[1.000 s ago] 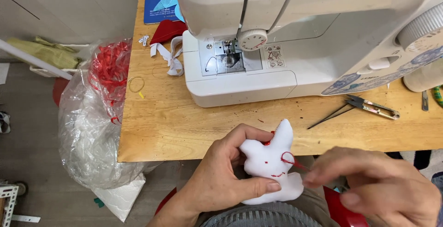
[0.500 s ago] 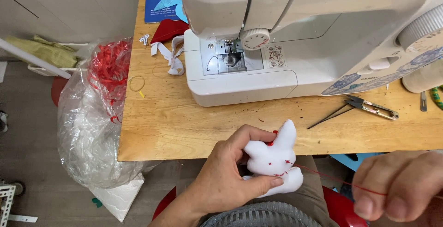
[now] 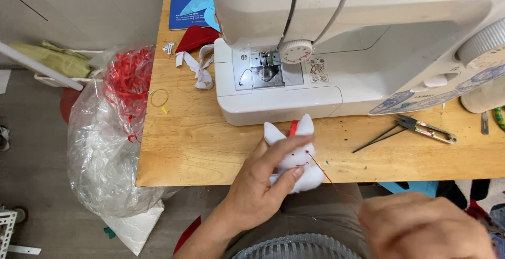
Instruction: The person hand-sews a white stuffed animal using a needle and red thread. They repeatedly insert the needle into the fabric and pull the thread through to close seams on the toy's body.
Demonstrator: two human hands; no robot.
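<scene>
My left hand (image 3: 260, 182) grips a small white stuffed rabbit (image 3: 294, 156) with red stitching, held over the front edge of the wooden table (image 3: 184, 143). A red thread (image 3: 329, 177) runs from the rabbit's face down to my right hand (image 3: 421, 227), which is blurred at the lower right and pinches the thread's end; a needle cannot be made out. The rabbit's ears point toward the white sewing machine (image 3: 342, 38).
Thread snips (image 3: 415, 128) lie on the table right of the rabbit. A clear plastic bag (image 3: 113, 138) with red scraps hangs off the table's left side. White ribbon (image 3: 197, 69), red fabric (image 3: 194, 38) and blue paper (image 3: 192, 9) lie at the back.
My left hand has lifted the rabbit up toward the sewing machine. My right hand has moved back in from the lower right, still pulling the red thread.
</scene>
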